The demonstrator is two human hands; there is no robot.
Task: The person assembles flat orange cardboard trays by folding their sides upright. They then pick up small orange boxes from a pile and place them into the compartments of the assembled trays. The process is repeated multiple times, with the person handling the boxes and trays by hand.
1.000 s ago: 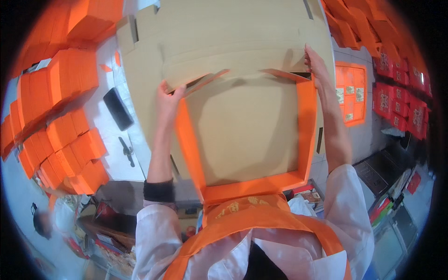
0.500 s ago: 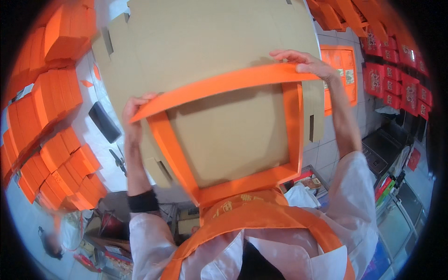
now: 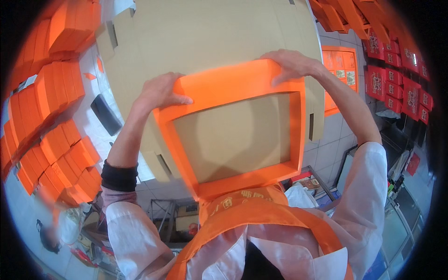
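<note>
Tiled floor [image 3: 330, 135], orange stacks [image 3: 58, 88], tan cardboard [image 3: 224, 32] under orange tray [image 3: 228, 84]

I lose the far edge of the cardboard [image 3: 210, 32] past the picture's top. The orange box [image 3: 224, 85] hides fingertips of the left hand [image 3: 161, 91]. Beyond the cardboard's left edge, a person [image 3: 49, 240] is blurred; beyond its right, prints on red boxes [image 3: 393, 87] are too small.

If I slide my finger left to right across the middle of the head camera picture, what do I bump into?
Stacked orange boxes → a dark slab → the person's left hand → the orange frame between the hands → the right hand → a flat orange panel → red packages.
</note>
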